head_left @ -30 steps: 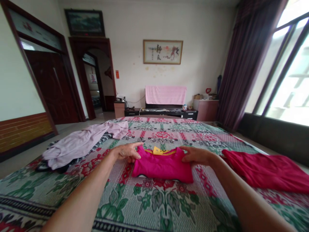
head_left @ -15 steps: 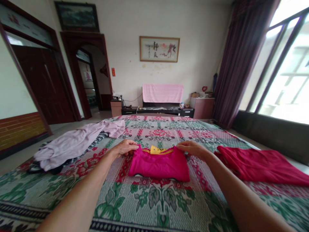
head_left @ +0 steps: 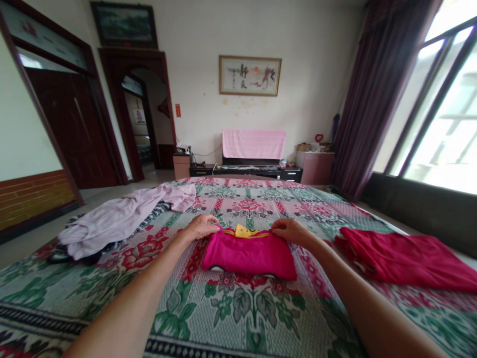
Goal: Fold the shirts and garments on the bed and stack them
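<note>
A folded magenta shirt [head_left: 249,255] with a yellow label at its collar lies in the middle of the floral bedspread [head_left: 238,308]. My left hand [head_left: 201,227] pinches the shirt's far left corner, fingers closed on the cloth. My right hand [head_left: 290,230] grips the far right corner the same way. Both forearms reach out over the bed toward it.
A lilac garment [head_left: 119,216] lies crumpled over a striped one at the bed's left. A red garment [head_left: 402,261] is spread at the right. Beyond the bed stand a low black cabinet [head_left: 246,172] with a pink cloth, a doorway left, curtains and window right.
Both hands slid from the shirt's sides up to its far corners near the collar and closed on them. The view shifted slightly.
</note>
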The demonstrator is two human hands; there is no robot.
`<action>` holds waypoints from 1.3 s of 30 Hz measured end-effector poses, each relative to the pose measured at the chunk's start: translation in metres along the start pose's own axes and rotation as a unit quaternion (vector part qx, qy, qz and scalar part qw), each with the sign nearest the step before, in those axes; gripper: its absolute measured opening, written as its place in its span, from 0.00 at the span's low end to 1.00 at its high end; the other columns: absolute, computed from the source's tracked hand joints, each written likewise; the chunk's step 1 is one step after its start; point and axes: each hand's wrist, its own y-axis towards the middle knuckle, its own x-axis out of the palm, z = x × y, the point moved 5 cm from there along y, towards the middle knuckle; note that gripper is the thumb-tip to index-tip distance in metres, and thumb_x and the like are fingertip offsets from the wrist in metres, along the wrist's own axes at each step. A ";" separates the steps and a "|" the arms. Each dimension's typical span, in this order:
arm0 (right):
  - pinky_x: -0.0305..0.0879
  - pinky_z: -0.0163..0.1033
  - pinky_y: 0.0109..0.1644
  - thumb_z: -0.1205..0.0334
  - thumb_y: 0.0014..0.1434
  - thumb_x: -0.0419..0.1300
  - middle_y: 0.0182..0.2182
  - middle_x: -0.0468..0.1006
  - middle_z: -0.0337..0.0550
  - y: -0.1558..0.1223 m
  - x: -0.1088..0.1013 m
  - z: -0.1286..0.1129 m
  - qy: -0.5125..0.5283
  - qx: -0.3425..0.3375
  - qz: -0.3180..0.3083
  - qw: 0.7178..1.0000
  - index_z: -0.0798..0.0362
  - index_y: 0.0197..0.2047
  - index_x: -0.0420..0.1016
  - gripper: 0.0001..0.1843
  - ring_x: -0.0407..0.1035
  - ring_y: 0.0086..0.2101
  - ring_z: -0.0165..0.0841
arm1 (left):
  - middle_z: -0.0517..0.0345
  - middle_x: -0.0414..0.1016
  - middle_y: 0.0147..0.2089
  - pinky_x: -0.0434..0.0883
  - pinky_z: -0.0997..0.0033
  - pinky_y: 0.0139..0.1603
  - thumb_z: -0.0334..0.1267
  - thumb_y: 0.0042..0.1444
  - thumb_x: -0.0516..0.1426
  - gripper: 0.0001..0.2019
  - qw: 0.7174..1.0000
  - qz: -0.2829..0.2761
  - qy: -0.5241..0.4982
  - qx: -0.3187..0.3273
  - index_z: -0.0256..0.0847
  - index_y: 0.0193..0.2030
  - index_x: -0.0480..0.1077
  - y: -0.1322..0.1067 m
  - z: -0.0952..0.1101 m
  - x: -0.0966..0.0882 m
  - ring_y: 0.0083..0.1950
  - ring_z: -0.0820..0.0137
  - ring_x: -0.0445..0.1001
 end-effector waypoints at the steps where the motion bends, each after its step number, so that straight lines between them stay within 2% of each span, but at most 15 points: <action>1: 0.63 0.33 0.33 0.63 0.47 0.58 0.27 0.79 0.39 0.001 0.000 -0.001 -0.006 -0.001 0.008 1.000 0.54 0.31 0.77 0.09 0.70 0.30 0.31 | 0.64 0.68 0.22 0.59 0.76 0.26 0.42 0.43 0.60 0.18 0.998 0.033 0.046 0.021 0.38 0.42 0.74 0.000 0.006 -0.004 0.24 0.74 0.65; 3: 0.64 0.34 0.36 0.65 0.47 0.58 0.28 0.79 0.40 0.002 -0.002 -0.007 -0.033 -0.017 0.034 0.999 0.53 0.32 0.78 0.09 0.71 0.31 0.32 | 0.58 0.74 0.29 0.62 0.74 0.32 0.41 0.45 0.60 0.15 0.985 0.095 0.125 0.068 0.40 0.41 0.76 -0.003 0.023 -0.010 0.31 0.71 0.69; 5: 0.65 0.36 0.40 0.67 0.47 0.57 0.31 0.80 0.41 0.000 -0.004 -0.020 -0.057 -0.057 0.065 0.995 0.52 0.33 0.78 0.10 0.71 0.34 0.33 | 0.54 0.76 0.37 0.64 0.73 0.39 0.42 0.50 0.57 0.13 0.974 0.119 0.158 0.114 0.40 0.38 0.77 -0.006 0.041 -0.007 0.37 0.68 0.71; 8: 0.64 0.36 0.43 0.67 0.50 0.54 0.36 0.79 0.43 -0.007 -0.002 -0.045 -0.062 -0.133 0.071 0.987 0.52 0.34 0.79 0.12 0.72 0.37 0.34 | 0.50 0.77 0.41 0.65 0.70 0.45 0.45 0.54 0.54 0.14 0.972 0.088 0.145 0.166 0.40 0.35 0.78 -0.009 0.061 0.012 0.42 0.65 0.72; 12: 0.63 0.35 0.43 0.63 0.55 0.52 0.35 0.79 0.45 -0.015 0.013 -0.066 -0.086 -0.204 0.012 0.975 0.53 0.35 0.80 0.14 0.71 0.36 0.34 | 0.51 0.77 0.39 0.66 0.70 0.45 0.42 0.51 0.57 0.11 0.969 0.031 0.122 0.213 0.40 0.33 0.78 -0.012 0.071 0.041 0.43 0.64 0.73; 14: 0.63 0.35 0.42 0.63 0.55 0.52 0.34 0.79 0.44 -0.017 0.021 -0.068 -0.108 -0.219 -0.024 0.969 0.53 0.35 0.80 0.14 0.71 0.36 0.34 | 0.52 0.77 0.39 0.66 0.71 0.45 0.38 0.49 0.58 0.07 0.966 0.015 0.097 0.240 0.40 0.31 0.77 -0.013 0.073 0.046 0.42 0.66 0.73; 17: 0.62 0.35 0.40 0.62 0.55 0.53 0.34 0.79 0.45 -0.016 0.028 -0.065 -0.134 -0.211 -0.040 0.968 0.52 0.36 0.80 0.14 0.71 0.36 0.35 | 0.54 0.76 0.37 0.66 0.73 0.44 0.35 0.48 0.58 0.06 0.963 0.012 0.049 0.264 0.39 0.29 0.76 -0.015 0.078 0.041 0.40 0.69 0.73; 20: 0.62 0.36 0.40 0.61 0.54 0.54 0.35 0.79 0.47 -0.014 0.029 -0.062 -0.151 -0.186 -0.023 0.971 0.53 0.38 0.80 0.14 0.71 0.37 0.36 | 0.55 0.76 0.34 0.66 0.75 0.39 0.36 0.47 0.58 0.07 0.967 -0.023 0.017 0.253 0.38 0.30 0.77 -0.019 0.080 0.032 0.36 0.70 0.72; 25: 0.62 0.36 0.40 0.62 0.53 0.55 0.35 0.78 0.47 -0.013 0.032 -0.060 -0.152 -0.176 -0.014 0.972 0.53 0.38 0.80 0.13 0.71 0.36 0.35 | 0.58 0.78 0.34 0.64 0.77 0.32 0.33 0.45 0.55 0.16 0.964 -0.195 -0.004 0.182 0.38 0.40 0.78 -0.026 0.074 0.034 0.34 0.71 0.72; 27: 0.62 0.36 0.40 0.62 0.53 0.56 0.35 0.78 0.47 -0.013 0.032 -0.060 -0.150 -0.173 -0.009 0.973 0.53 0.38 0.79 0.13 0.71 0.36 0.35 | 0.59 0.79 0.36 0.65 0.78 0.34 0.31 0.43 0.53 0.21 0.961 -0.224 -0.015 0.164 0.39 0.44 0.77 -0.027 0.071 0.035 0.35 0.72 0.72; 30: 0.63 0.37 0.42 0.64 0.50 0.58 0.37 0.77 0.47 -0.013 0.028 -0.063 -0.140 -0.184 0.015 0.973 0.54 0.39 0.79 0.13 0.70 0.37 0.35 | 0.59 0.79 0.37 0.65 0.78 0.35 0.30 0.42 0.53 0.23 0.960 -0.219 -0.013 0.173 0.40 0.48 0.75 -0.027 0.072 0.032 0.36 0.72 0.72; 33: 0.63 0.37 0.45 0.70 0.48 0.58 0.36 0.77 0.46 -0.017 0.022 -0.074 -0.114 -0.234 0.042 0.965 0.54 0.37 0.78 0.12 0.70 0.38 0.34 | 0.59 0.77 0.33 0.63 0.78 0.31 0.37 0.45 0.56 0.20 0.963 -0.190 0.045 0.184 0.40 0.46 0.76 -0.027 0.075 0.028 0.32 0.73 0.71; 36: 0.64 0.35 0.43 0.74 0.49 0.55 0.34 0.77 0.44 -0.020 0.022 -0.086 -0.065 -0.266 0.019 0.961 0.53 0.35 0.78 0.14 0.70 0.36 0.31 | 0.59 0.75 0.29 0.61 0.77 0.29 0.42 0.45 0.57 0.17 0.961 -0.166 0.119 0.188 0.40 0.41 0.78 -0.028 0.077 0.022 0.30 0.73 0.69; 39: 0.64 0.33 0.40 0.74 0.50 0.53 0.34 0.78 0.42 -0.023 0.026 -0.092 -0.022 -0.264 -0.019 0.964 0.53 0.36 0.79 0.15 0.70 0.34 0.29 | 0.59 0.74 0.27 0.60 0.77 0.28 0.41 0.43 0.58 0.14 0.953 -0.173 0.168 0.183 0.41 0.37 0.79 -0.029 0.076 0.021 0.30 0.72 0.69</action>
